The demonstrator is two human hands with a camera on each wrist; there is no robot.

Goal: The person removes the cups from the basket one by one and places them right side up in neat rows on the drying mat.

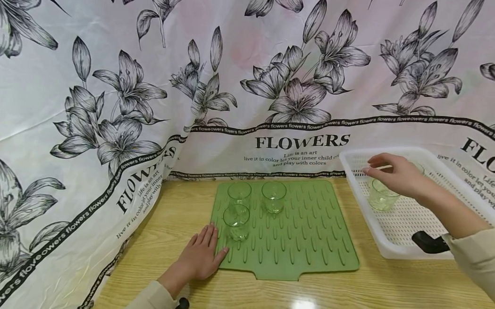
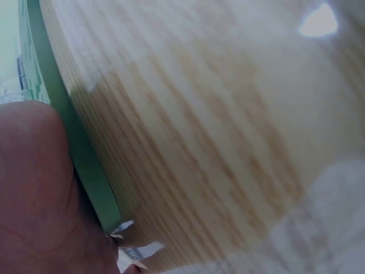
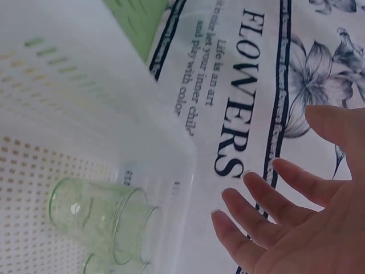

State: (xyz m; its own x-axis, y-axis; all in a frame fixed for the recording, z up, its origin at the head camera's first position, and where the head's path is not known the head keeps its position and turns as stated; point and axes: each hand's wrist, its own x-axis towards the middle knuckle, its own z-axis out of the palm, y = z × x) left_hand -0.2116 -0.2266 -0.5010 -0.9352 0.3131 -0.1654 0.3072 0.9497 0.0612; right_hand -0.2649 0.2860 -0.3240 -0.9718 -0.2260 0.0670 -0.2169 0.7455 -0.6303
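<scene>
My right hand (image 1: 393, 173) hovers over the white plastic basket (image 1: 388, 250), its fingers relaxed and apart with nothing in them. Below it in the basket stands a clear drinking glass (image 1: 382, 200); the right wrist view shows this side of the basket with a glass (image 3: 94, 220) and others close by. My left hand (image 1: 200, 255) lies with straight fingers along the left edge of the green ridged drying mat (image 1: 302, 233). On the mat's left half stand three clear glasses: a front one (image 1: 238, 225), a back left one (image 1: 239, 194) and one right of it (image 1: 273, 198).
A wooden table (image 1: 238, 298) carries the mat and, to its right, the basket. Behind and along the left hangs a white cloth (image 1: 213, 150) printed with flowers and lettering. The basket's raised rim (image 1: 360, 213) faces the mat.
</scene>
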